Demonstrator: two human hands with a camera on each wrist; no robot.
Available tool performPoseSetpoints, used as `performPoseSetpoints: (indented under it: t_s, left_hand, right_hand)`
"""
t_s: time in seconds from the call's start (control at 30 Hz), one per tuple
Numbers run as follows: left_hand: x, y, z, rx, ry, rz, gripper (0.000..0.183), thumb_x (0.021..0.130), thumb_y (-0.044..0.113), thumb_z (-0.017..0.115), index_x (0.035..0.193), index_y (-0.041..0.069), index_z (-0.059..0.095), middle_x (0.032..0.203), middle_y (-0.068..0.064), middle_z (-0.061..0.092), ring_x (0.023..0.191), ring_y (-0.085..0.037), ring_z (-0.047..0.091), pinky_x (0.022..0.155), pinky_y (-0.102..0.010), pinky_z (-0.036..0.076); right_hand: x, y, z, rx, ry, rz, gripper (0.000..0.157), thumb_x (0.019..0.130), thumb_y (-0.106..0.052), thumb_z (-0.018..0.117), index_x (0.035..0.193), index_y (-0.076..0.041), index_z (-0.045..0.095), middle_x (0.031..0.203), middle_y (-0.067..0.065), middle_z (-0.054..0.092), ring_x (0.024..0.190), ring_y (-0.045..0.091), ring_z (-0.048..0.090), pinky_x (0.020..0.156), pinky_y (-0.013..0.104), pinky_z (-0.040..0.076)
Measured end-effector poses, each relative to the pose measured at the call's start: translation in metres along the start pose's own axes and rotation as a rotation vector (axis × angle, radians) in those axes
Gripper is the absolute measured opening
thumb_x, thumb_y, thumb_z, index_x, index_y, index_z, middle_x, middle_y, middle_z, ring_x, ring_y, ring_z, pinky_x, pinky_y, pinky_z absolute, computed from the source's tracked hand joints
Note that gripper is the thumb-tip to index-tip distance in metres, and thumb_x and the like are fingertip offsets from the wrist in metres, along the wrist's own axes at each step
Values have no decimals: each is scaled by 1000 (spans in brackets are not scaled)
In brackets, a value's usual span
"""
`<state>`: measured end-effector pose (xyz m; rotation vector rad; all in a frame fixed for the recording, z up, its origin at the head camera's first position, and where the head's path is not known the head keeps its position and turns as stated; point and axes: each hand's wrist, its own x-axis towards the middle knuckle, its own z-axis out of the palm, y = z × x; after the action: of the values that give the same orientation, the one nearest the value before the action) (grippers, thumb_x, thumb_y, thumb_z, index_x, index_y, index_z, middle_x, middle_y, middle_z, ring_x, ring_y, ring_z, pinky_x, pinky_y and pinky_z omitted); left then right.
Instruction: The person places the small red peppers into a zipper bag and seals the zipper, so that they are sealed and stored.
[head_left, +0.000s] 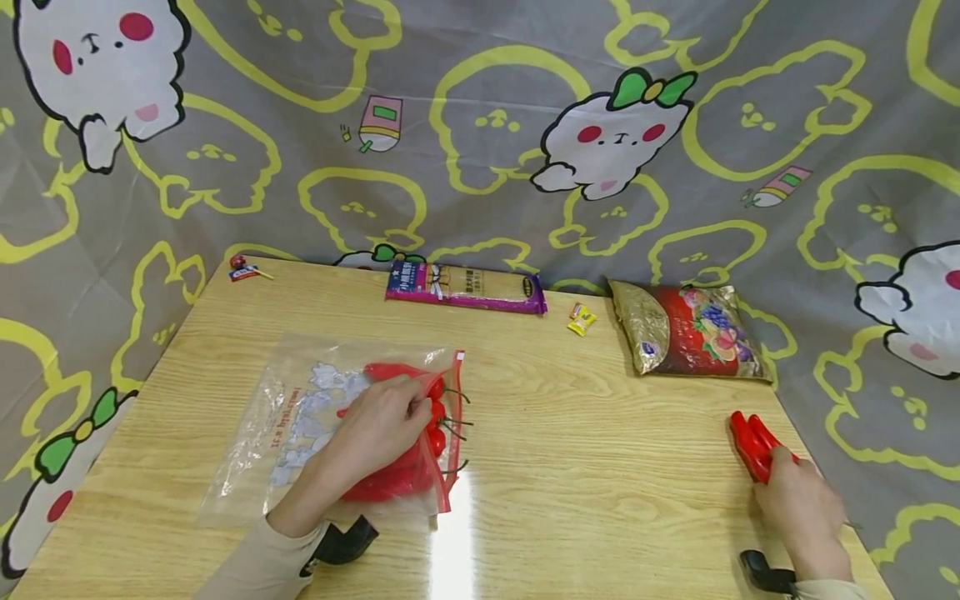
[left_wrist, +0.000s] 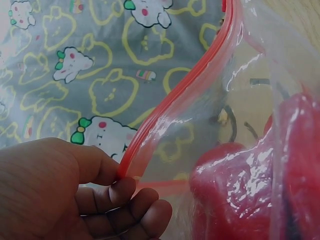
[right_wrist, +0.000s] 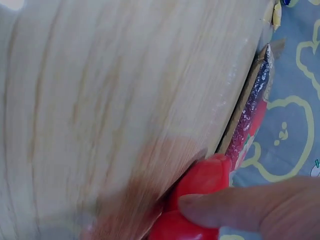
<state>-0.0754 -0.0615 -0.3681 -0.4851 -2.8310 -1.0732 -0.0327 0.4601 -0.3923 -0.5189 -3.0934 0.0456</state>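
A clear zip bag (head_left: 247,433) with a red zip edge and printed cartoon figures lies at the left middle of the table. Inside are several glossy red peppers (left_wrist: 235,180), their thin dark stems toward the zip end. My left hand (head_left: 386,421) pinches the bag's red zip edge (left_wrist: 150,120) between thumb and index finger, the other fingers curled below, and the mouth is lifted. At the table's right edge, my right hand (head_left: 802,500) grips red peppers (head_left: 752,446), with two long shiny ends sticking out ahead of it. The thumb presses on them in the right wrist view.
Along the back of the table (head_left: 570,467) lie a lollipop (head_left: 243,270), a purple-edged noodle packet (head_left: 467,287) and small yellow wrapped candy (head_left: 581,319). A gold and red bag (head_left: 690,332) with fruit pictures lies at the back right. Patterned grey cloth (head_left: 480,125) hangs behind.
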Motion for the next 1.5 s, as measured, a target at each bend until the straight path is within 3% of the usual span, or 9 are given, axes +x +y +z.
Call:
performPoseSetpoints:
  t_s: [0.07, 0.2, 0.43, 0.63, 0.8, 0.93, 1.13, 1.5]
  left_hand:
    - [0, 0, 0, 3, -6, -4, 22, 85, 15, 55, 65, 19, 47, 61, 4, 40, 55, -9, 39, 48, -22, 33]
    - [1, 0, 0, 7, -18, -11, 21, 86, 16, 55, 66, 19, 47, 61, 4, 40, 56, -9, 39, 48, -22, 34]
    - [1, 0, -1, -13, -40, -38, 19, 85, 16, 56, 68, 18, 49, 63, 3, 42, 56, -10, 41, 47, -22, 35]
    - [1, 0, -2, -20, -38, -37, 18, 85, 16, 57, 69, 18, 50, 63, 3, 42, 57, -10, 41, 48, -22, 36]
    - [1, 0, -3, -10, -18, -19, 20, 85, 15, 55, 67, 18, 48, 63, 4, 41, 57, -10, 40, 47, -22, 34]
    - [1, 0, -3, -5, -6, -8, 22, 85, 14, 55, 64, 17, 48, 65, 4, 41, 58, -10, 39, 47, -22, 33]
    - [1, 2, -3, 0, 10, 8, 21, 83, 14, 56, 63, 18, 50, 70, 6, 42, 60, -10, 39, 47, -23, 35]
    - [1, 2, -2, 3, 27, 26, 16, 83, 14, 58, 67, 16, 55, 74, 7, 45, 61, -9, 41, 49, -23, 37]
  right_hand:
    - [-1, -3, -1, 4, 17, -17, 44, 67, -9, 63, 106, 6, 48, 83, 31, 51, 65, 42, 53, 45, 47, 36]
    - [-4, -20, -1, 38, 135, -111, 38, 70, -12, 63, 103, 4, 55, 80, 26, 55, 63, 39, 54, 43, 42, 35]
    - [-8, -92, -11, 223, 265, -362, 31, 81, -16, 66, 108, -1, 58, 88, 18, 62, 65, 29, 57, 49, 35, 39]
    - [-17, -169, -18, 436, 253, -682, 32, 79, -13, 71, 109, -9, 61, 92, 2, 65, 74, 13, 61, 59, 29, 50]
    - [-25, -224, -21, 505, 207, -888, 32, 76, -13, 73, 107, -13, 63, 101, -4, 61, 83, 8, 58, 66, 29, 50]
    - [-29, -254, -19, 510, 196, -953, 31, 76, -17, 74, 105, -14, 65, 102, -4, 59, 82, 6, 56, 67, 27, 49]
    - [-29, -282, -11, 561, 212, -1018, 28, 78, -18, 72, 104, -12, 63, 103, -2, 62, 83, 7, 57, 68, 29, 51]
    - [-29, -317, 2, 667, 101, -1021, 29, 79, -10, 71, 106, -9, 62, 106, 2, 55, 89, 10, 59, 75, 25, 51]
